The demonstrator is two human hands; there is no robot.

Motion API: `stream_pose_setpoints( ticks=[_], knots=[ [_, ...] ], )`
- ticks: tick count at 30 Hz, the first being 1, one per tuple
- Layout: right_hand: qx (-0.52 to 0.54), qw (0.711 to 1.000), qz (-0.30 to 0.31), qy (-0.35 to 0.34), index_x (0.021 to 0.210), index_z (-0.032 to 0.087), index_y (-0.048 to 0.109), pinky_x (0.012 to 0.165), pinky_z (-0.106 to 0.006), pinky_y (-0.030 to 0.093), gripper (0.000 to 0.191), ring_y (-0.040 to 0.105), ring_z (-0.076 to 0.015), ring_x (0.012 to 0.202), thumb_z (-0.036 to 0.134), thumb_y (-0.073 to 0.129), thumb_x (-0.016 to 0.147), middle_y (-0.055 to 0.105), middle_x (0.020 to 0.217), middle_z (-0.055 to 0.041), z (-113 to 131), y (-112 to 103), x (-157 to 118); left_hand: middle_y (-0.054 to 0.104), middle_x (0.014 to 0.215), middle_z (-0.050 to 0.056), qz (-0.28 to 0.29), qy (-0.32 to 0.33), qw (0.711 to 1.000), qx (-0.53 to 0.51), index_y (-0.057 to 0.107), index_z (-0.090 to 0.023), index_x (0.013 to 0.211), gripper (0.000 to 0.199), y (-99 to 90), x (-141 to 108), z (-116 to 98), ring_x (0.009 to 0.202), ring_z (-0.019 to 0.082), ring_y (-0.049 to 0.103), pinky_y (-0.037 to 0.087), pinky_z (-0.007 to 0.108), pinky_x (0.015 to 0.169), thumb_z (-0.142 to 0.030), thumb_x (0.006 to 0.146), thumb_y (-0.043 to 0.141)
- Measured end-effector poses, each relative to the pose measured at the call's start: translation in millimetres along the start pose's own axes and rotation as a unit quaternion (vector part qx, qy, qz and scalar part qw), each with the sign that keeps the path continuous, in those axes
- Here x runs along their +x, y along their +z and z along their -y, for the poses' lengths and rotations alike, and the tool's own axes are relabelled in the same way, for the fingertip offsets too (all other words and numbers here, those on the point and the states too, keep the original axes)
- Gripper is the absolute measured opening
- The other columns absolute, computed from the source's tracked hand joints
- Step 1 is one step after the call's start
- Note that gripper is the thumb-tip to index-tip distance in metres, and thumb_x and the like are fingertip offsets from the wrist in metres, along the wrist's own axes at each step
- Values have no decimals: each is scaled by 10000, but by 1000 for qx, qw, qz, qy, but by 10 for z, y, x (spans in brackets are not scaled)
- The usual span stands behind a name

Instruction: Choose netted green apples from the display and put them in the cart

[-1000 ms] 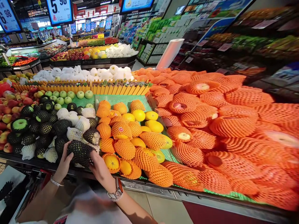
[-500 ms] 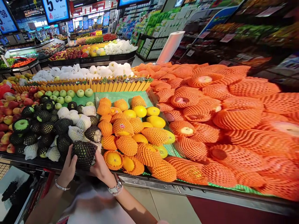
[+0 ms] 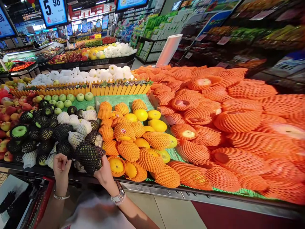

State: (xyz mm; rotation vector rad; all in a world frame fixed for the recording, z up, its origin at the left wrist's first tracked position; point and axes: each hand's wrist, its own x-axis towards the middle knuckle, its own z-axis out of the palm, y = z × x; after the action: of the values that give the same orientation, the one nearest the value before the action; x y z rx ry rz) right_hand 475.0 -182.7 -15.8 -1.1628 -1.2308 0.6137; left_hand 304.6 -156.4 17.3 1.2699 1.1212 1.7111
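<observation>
My right hand (image 3: pixel 105 173) holds a fruit in a black foam net (image 3: pixel 88 156) at the front edge of the fruit stand. To its left is my left hand (image 3: pixel 61 165), apart from that fruit, with its fingers curled; whether they pinch anything is too small to tell. Behind my hands lie several black-netted fruits (image 3: pixel 45 133) and white-netted fruits (image 3: pixel 84 128). Orange-netted fruits (image 3: pixel 128 151) are just right of my right hand, with bare yellow fruits (image 3: pixel 157 125) among them.
Large fruits in orange nets (image 3: pixel 240 121) fill the stand's right side. A yellow picket divider (image 3: pixel 121 87) runs along the back, near a bag roll (image 3: pixel 168 51). At the lower left is an open box (image 3: pixel 11 197) with black nets.
My left hand has let go of the black-netted fruit and moved left, its fingers now curled. The fruit has tilted in my right hand. The view has shifted slightly.
</observation>
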Motion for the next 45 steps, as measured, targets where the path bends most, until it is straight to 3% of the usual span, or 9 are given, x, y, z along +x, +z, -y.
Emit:
stream_pose_setpoints(
  ticks=[6, 10, 15, 20, 26, 34, 39, 42, 45],
  knots=[
    [-2, 997, 31, -67, 1285, 167, 506, 1058, -415, 437, 607, 558, -260, 1163, 138, 583, 684, 588, 1254, -137, 113, -60, 10, 482, 1409, 123, 187, -232, 944, -141, 447, -285, 1359, 910, 89, -56, -32, 1258, 295, 501, 497, 403, 938, -698, 612, 762],
    [-17, 988, 75, -131, 1284, 172, 518, 1047, -415, 442, 590, 549, -265, 1179, 98, 545, 699, 590, 1256, -130, 156, -95, 12, 525, 1408, 111, 117, -309, 931, -156, 458, -289, 1404, 952, 212, -253, 103, 1313, 310, 476, 449, 436, 1036, -622, 583, 808],
    [-70, 984, 111, -116, 886, 178, 631, 701, -309, 541, 96, 624, -201, 783, 155, 551, 838, 651, 846, -73, 211, -186, 14, 464, 1476, 118, 12, -308, 936, -170, 399, -258, 1456, 926, 246, -263, 236, 1361, 292, 438, 393, 428, 1109, -630, 673, 723],
    [-57, 981, -37, -181, 1130, 228, 651, 975, -448, 501, 240, 629, -255, 1117, 246, 464, 981, 690, 1100, -98, 354, -371, 30, 437, 1503, 106, 13, -269, 956, -119, 443, -236, 1425, 871, 138, -150, 176, 1423, 294, 355, 303, 405, 1179, -599, 679, 709],
    [-18, 971, 219, -93, 1544, 215, 245, 1200, -488, 261, 857, 287, -294, 1463, 479, 684, 856, 290, 1575, -148, 469, -311, 72, 422, 1512, 86, 130, -215, 968, -25, 452, -228, 1409, 733, 166, -266, 101, 1422, 269, 360, 300, 388, 1187, -609, 804, 609],
    [5, 966, 260, 11, 1520, 209, 268, 1203, -465, 259, 811, 364, -258, 1420, 323, 708, 848, 381, 1526, -134, 289, -172, 98, 525, 1410, 94, 167, -130, 971, 108, 614, -215, 1288, 501, 124, -245, 88, 1407, 283, 371, 164, 429, 1227, -518, 893, 553],
    [-33, 973, 227, 14, 1478, 196, 319, 1181, -473, 297, 867, 404, -275, 1388, 244, 779, 745, 422, 1486, -153, 213, 6, 87, 539, 1366, 100, 188, -112, 966, 137, 708, -215, 1159, 394, 56, -163, 65, 1333, 304, 455, 245, 445, 1198, -473, 896, 569],
    [-55, 972, 230, -7, 1418, 178, 394, 1130, -471, 367, 797, 494, -284, 1301, 232, 775, 721, 508, 1400, -156, 221, 65, 145, 468, 1454, 90, 185, -112, 969, 118, 524, -241, 1410, 522, 18, -168, -8, 1392, 272, 386, 230, 420, 1206, -467, 939, 520],
    [-78, 969, 232, -39, 1356, 165, 451, 1097, -480, 392, 715, 543, -291, 1230, 279, 762, 722, 563, 1325, -147, 284, -5, 402, 427, 1486, 119, 155, -149, 976, 19, 87, -284, 1581, 752, -130, -136, -107, 1298, 255, 496, 431, 414, 1070, -523, 966, 447]
  ],
)
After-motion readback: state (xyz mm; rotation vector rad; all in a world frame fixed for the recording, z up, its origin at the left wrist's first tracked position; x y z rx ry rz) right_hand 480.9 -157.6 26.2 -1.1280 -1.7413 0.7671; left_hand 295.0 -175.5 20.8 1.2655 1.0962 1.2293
